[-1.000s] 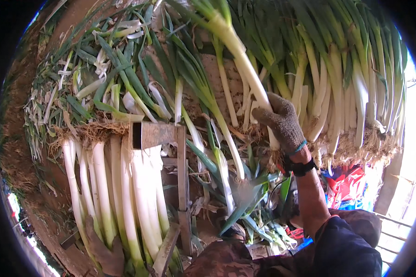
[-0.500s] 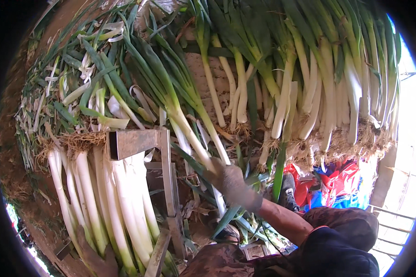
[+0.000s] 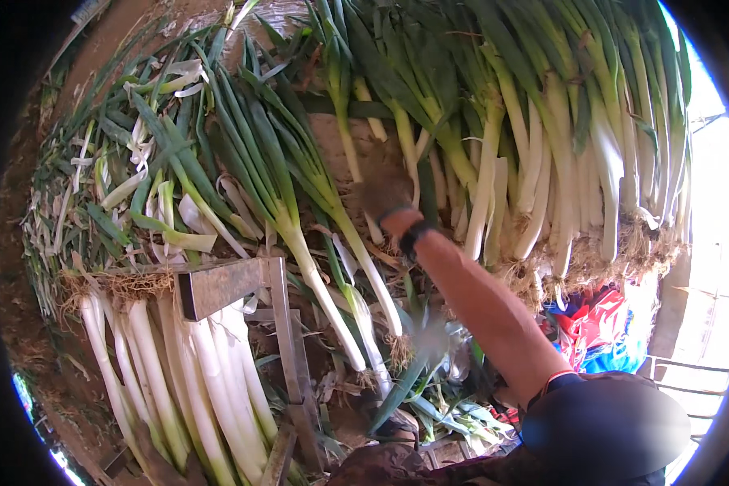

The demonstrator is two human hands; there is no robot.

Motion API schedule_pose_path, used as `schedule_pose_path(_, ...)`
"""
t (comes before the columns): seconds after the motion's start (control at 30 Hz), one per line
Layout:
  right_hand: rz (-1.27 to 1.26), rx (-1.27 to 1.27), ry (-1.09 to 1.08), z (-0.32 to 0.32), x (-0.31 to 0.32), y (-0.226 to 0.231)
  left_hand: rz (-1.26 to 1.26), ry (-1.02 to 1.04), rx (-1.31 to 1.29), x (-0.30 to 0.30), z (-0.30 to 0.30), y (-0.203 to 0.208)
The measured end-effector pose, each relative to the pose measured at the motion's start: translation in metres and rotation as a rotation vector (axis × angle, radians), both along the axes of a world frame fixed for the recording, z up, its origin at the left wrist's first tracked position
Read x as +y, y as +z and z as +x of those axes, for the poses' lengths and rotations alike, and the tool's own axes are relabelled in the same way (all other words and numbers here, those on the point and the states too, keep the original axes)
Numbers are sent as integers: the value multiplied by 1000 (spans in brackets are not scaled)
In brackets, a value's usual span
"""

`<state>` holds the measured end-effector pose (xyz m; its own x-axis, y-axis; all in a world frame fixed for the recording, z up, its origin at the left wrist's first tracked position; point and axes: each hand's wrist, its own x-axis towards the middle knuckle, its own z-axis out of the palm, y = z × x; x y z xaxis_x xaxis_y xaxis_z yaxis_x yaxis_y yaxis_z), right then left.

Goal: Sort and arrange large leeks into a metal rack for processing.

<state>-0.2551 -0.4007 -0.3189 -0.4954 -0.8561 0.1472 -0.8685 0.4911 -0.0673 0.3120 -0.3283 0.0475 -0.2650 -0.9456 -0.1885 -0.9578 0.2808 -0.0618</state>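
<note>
Right hand (image 3: 385, 190), grey-brown knit glove, black band (image 3: 413, 236) at the wrist: over the stem of a long white-and-green leek (image 3: 347, 142), left end of the row. Blurred; cannot tell whether fingers close on it. Left hand (image 3: 158, 462), dark brown glove, lower edge: against the greener part of a bundle of thick white leek stems (image 3: 219, 373), roots uppermost; its grip cannot be told. Beside the bundle, a grey square-tube metal frame (image 3: 283, 348). Between frame and right forearm, two slanting leeks (image 3: 316, 271). Farther right, a dense row of rooted leeks (image 3: 555, 178); far left, heaped green-and-white leaf scraps (image 3: 121, 182).
</note>
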Motion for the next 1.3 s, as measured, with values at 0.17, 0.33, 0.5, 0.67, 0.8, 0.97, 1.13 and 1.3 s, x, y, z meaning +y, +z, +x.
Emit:
schedule_pose_path(0.17, 230, -11, -92, -14, -29, -38, -22, -19, 42, -3, 5, -2)
schedule_pose_path(0.33, 434, -512, -181, 16, -15, 15, -22, 34, 22, 6, 9, 0)
schedule_pose_path(0.5, 401, -862, -327, 17, -24, 45, 63, 148, 21, 7, -2, 6)
schedule_pose_path(0.67, -22, -1464, -344, -36, -12, 65, 69, 151, -5, 5, -6, 6)
schedule_pose_path(0.8, 23, -1029, -140, -106, 15, 110, 34, 148, 19, 13, 0, 13)
schedule_pose_path(0.97, 334, -770, -239, -117, 54, 57, -48, -6, 29, 9, 21, 3)
schedule_pose_path(1.13, 267, -965, -452, -62, 48, 27, -46, 26, 25, 14, 12, 4)
schedule_pose_path(1.3, 201, -1294, -479, -57, 57, 36, -40, 68, 14, 17, 10, 8)
